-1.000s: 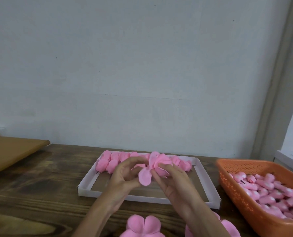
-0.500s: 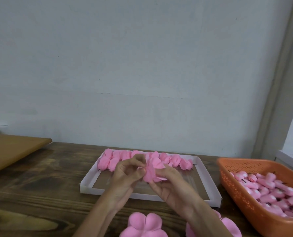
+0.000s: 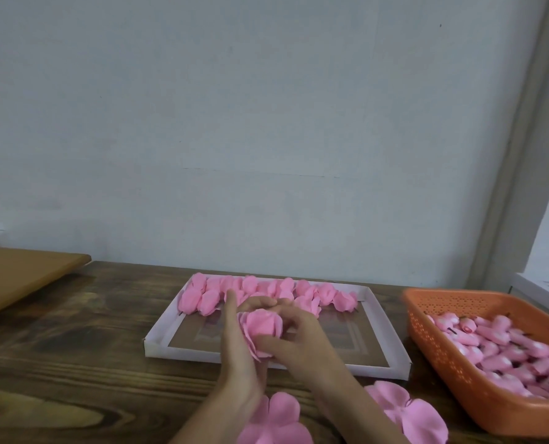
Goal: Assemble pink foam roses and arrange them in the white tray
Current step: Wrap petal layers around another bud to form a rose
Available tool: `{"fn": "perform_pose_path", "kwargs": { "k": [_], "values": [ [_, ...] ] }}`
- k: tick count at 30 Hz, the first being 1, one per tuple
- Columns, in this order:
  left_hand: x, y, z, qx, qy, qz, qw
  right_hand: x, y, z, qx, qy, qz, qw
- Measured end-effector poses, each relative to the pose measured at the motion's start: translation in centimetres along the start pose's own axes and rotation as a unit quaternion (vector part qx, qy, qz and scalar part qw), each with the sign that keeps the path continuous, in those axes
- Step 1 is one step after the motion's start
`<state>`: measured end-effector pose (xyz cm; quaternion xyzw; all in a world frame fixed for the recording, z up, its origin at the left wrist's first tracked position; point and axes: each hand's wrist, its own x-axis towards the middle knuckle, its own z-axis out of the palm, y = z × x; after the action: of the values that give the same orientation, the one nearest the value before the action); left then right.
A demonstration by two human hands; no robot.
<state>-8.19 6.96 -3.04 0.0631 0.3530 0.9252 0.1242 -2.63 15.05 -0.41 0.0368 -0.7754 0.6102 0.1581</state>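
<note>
A pink foam rose (image 3: 260, 326) sits between both hands above the near edge of the white tray (image 3: 391, 338). My left hand (image 3: 239, 347) cups its left side with the fingers up along the petals. My right hand (image 3: 299, 339) wraps its fingers and thumb round the right side and front. A row of finished pink roses (image 3: 266, 291) lines the tray's far side. Flat pink petal pieces (image 3: 274, 418) lie on the table in front of me, and another petal piece (image 3: 407, 411) lies to the right.
An orange perforated basket (image 3: 452, 357) at the right holds several pink rose buds (image 3: 504, 350). A light wooden board (image 3: 20, 274) lies at the far left on the dark wooden table (image 3: 74, 363). A plain wall stands right behind.
The petals, spread open a second ago, are now folded round the bud into a closed rose. Both hands have come lower and closer together around it.
</note>
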Motion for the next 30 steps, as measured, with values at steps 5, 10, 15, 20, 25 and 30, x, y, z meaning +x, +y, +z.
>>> {"fn": "perform_pose_path", "kwargs": {
  "k": [5, 10, 15, 20, 25, 30],
  "values": [
    [0.4, -0.4, -0.5, -0.110, 0.037, -0.087, 0.989, -0.6, 0.2, 1.1, -0.110, 0.036, -0.050, 0.992],
    [0.8, -0.1, -1.0, -0.110, 0.045, -0.069, 0.990, -1.2, 0.4, 2.1, -0.091, 0.078, -0.057, 0.991],
    [1.2, 1.3, -1.5, -0.110, 0.101, -0.064, 0.987, -1.0, 0.7, 2.0, -0.091, 0.070, -0.054, 0.992],
    [1.7, 1.7, -1.8, -0.107, 0.133, -0.045, 0.984, -0.6, 1.2, 1.5, -0.119, 0.037, -0.063, 0.990],
    [2.5, 2.0, -2.5, -0.138, 0.147, -0.008, 0.979, -0.4, 1.0, 1.1, -0.153, 0.049, -0.094, 0.983],
    [2.7, 2.0, -2.8, -0.125, 0.132, -0.001, 0.983, -0.5, 1.0, 0.8, -0.146, 0.061, -0.084, 0.984]
  ]
}}
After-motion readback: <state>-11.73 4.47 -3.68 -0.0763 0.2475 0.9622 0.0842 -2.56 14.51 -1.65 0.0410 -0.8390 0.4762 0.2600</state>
